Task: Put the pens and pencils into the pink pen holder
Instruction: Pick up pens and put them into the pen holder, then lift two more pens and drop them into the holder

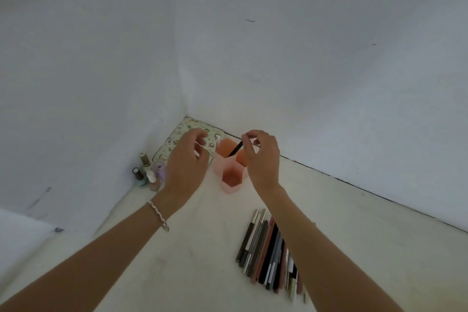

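Pink translucent plastic pen holder (229, 175): cluster of hexagonal cups, four openings visible, smooth walls; stands on the white counter (202, 248) near the corner where two plain white walls meet. One thin black pen (235, 150) leans tilted inside a rear cup, lower end hidden by the rim.

Right hand (262, 157): thumb and forefinger pinched on the pen's upper end, directly above the holder, covering part of the right rear cup. Left hand (186, 157): fingers loosely curled, nothing held, hovering just left of the holder; a braided white bracelet (159, 215) on its wrist.

Loose pens and pencils (268, 251): slim matte sticks in black, grey, brown, dusty pink, lying side by side near the front, well apart from the holder; roughly a dozen, exact count unclear, right forearm overlaps some.

Flat green patterned tin (177, 138) in the corner, partly behind the left hand. Small nail polish bottles (148, 171) beside it: about five, glossy.
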### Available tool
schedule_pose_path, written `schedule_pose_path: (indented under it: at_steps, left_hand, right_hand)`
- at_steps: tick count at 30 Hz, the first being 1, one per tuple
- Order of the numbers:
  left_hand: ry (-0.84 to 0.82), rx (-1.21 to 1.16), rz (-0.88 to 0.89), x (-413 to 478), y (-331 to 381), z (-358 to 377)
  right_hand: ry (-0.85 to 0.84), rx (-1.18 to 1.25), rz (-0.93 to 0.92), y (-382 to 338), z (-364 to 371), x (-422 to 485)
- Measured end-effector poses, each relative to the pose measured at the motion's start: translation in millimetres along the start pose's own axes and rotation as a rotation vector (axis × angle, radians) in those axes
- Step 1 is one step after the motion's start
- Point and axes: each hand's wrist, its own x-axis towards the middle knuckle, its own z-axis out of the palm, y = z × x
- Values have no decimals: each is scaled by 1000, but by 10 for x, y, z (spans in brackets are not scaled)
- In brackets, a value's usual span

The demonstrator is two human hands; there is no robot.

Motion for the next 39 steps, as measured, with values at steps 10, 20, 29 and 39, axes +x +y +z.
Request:
schedule_pose_path:
  at_steps: [10, 20, 29, 39]
  left_hand:
    - [-772, 394, -270, -837, -97, 1029]
    - [-729, 517, -277, -1048, -17, 1332]
    - [-458, 75, -205, -549, 325, 951]
    - [-326, -84, -241, -471, 325, 681]
  right_hand:
    - [85, -40, 93, 247, -736, -99]
    - [2, -123, 248, 662, -1022, -539]
    - [-346, -466, 413, 833, -641, -607]
    - [-549, -781, 263, 957, -209, -742]
